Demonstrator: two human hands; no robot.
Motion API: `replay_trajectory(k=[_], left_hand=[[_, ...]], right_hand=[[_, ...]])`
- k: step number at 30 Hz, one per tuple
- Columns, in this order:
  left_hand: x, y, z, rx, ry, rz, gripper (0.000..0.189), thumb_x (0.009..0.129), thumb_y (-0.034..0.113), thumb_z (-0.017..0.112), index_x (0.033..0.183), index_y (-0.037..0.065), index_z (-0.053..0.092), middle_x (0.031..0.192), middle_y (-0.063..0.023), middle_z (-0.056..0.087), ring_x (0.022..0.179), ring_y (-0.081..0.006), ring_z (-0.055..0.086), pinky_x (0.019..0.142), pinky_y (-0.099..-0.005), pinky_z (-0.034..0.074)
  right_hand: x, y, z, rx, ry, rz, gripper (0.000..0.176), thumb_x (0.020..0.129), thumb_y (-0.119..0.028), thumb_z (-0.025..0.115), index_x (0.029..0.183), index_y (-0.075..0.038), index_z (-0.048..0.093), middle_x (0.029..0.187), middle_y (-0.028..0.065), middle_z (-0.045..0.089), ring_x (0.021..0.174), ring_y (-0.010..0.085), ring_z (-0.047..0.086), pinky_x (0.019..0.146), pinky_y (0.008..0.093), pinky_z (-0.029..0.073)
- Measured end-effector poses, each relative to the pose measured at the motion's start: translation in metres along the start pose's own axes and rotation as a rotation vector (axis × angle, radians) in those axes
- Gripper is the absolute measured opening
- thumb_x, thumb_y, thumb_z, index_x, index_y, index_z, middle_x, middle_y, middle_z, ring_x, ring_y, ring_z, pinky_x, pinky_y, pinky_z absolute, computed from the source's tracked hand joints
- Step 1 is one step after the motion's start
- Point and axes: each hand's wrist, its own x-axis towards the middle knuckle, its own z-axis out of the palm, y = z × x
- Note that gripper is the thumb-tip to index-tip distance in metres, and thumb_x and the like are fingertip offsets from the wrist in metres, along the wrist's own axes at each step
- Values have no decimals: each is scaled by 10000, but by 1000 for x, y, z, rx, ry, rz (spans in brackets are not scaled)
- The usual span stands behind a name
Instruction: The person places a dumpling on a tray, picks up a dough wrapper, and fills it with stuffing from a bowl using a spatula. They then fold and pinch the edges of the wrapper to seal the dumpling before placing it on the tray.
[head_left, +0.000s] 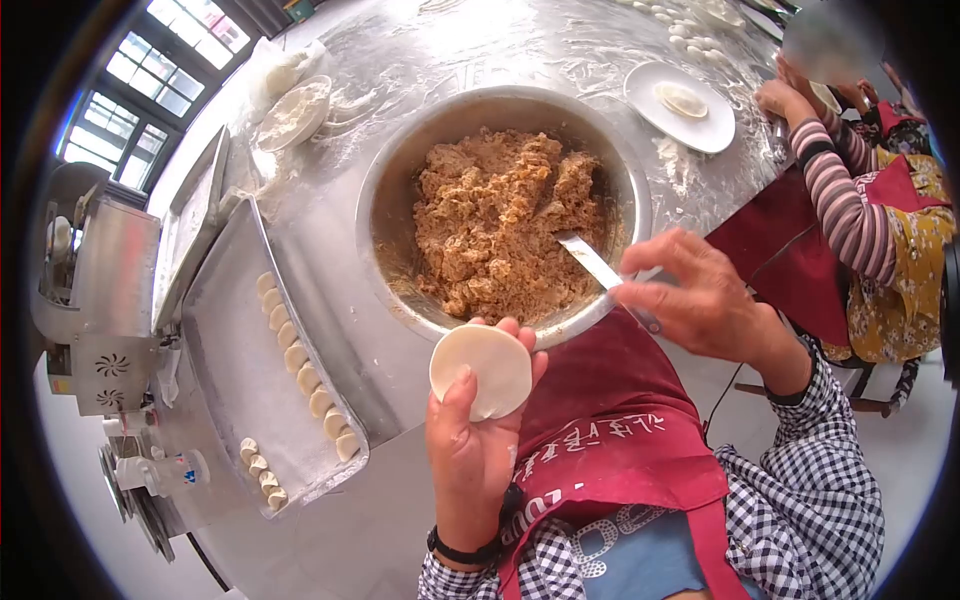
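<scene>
left hand (470,440) cradles a round dumpling wrapper (481,370) flat on its fingers just below the steel bowl (400,165) of minced filling (500,225), right hand (700,300) fingers pinching the spatula (590,258) stuck in it

Left hand (478,440) holds a round wrapper (481,371) flat on its fingers, thumb on the near edge, just below the bowl (395,170) rim. Right hand (700,300) grips a metal spatula (590,258), blade tip stuck in the filling (495,220). Bowl sits on a floured steel table (420,50). Tray (240,380) to the left carries a row of folded dumplings (300,360) along its right edge. Plate (680,105) with one wrapper lies beyond the bowl. Another person's striped sleeve (845,200) at right edge.
</scene>
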Motion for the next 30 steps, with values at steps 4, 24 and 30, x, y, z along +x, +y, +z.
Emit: replay_trajectory(k=[4, 24, 30], left_hand=[[-9, -2, -12, 117, 95, 42, 349, 923, 181, 475, 1183, -46, 426, 1182, -211, 511, 1118, -328, 510, 949, -468, 448], [-12, -7, -62, -151, 247, -31, 335, 839, 34, 561, 1160, 39, 466, 1042, -106, 550, 983, -236, 547, 862, -413, 466], [-11, -7, -61, -141, 279, -22, 288, 821, 36, 572, 1101, 21, 509, 1003, -100, 561, 974, -247, 542, 885, -383, 448]], right_hand=[[6, 0, 8, 140, -56, -30, 186, 676, -61, 660, 854, -83, 610, 892, 62, 554, 784, 230, 554, 656, 348, 476], [34, 7, 18, 577, 176, 168, 129, 750, 16, 650, 877, 11, 626, 857, 111, 635, 759, 201, 622, 658, 284, 496], [34, -3, 34, 571, 64, 82, 120, 752, 22, 642, 868, 7, 617, 865, 124, 629, 772, 232, 630, 665, 301, 505]])
